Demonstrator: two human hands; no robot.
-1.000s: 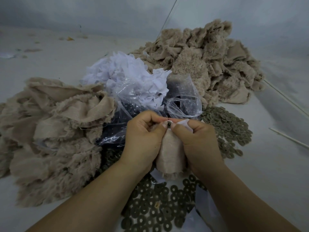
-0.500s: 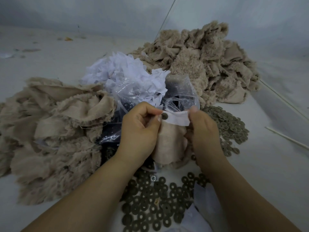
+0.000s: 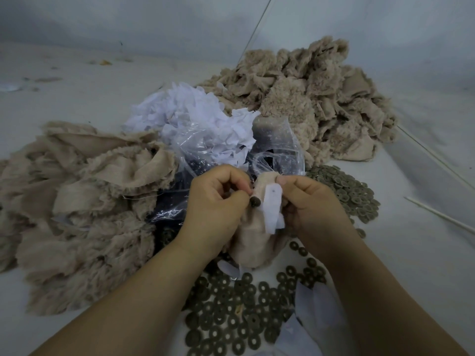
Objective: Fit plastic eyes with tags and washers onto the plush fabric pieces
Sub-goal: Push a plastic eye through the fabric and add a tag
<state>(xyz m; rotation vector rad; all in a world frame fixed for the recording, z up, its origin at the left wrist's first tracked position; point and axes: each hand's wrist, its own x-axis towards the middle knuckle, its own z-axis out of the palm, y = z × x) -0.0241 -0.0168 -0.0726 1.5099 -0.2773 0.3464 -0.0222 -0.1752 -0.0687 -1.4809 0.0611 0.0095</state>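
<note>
A beige plush fabric piece (image 3: 253, 240) hangs between my two hands above the table. My left hand (image 3: 217, 204) grips its left side, fingers curled, right beside a dark round washer (image 3: 255, 201) sitting on the fabric. My right hand (image 3: 311, 201) pinches the fabric's top together with a white tag (image 3: 273, 209) that has a small hole and hangs down the fabric's front. No plastic eye can be seen on the piece.
Dark washers lie scattered in front of me (image 3: 231, 319) and heaped at the right (image 3: 344, 191). Beige plush piles sit at the left (image 3: 77, 201) and back right (image 3: 308, 98). A clear bag (image 3: 277, 150) and a heap of white tags (image 3: 195, 119) lie behind my hands.
The white tag has swung from lying flat across the fabric's top to hanging down its front. The washer now sits lower on the left. My right hand moved in over the fabric's top.
</note>
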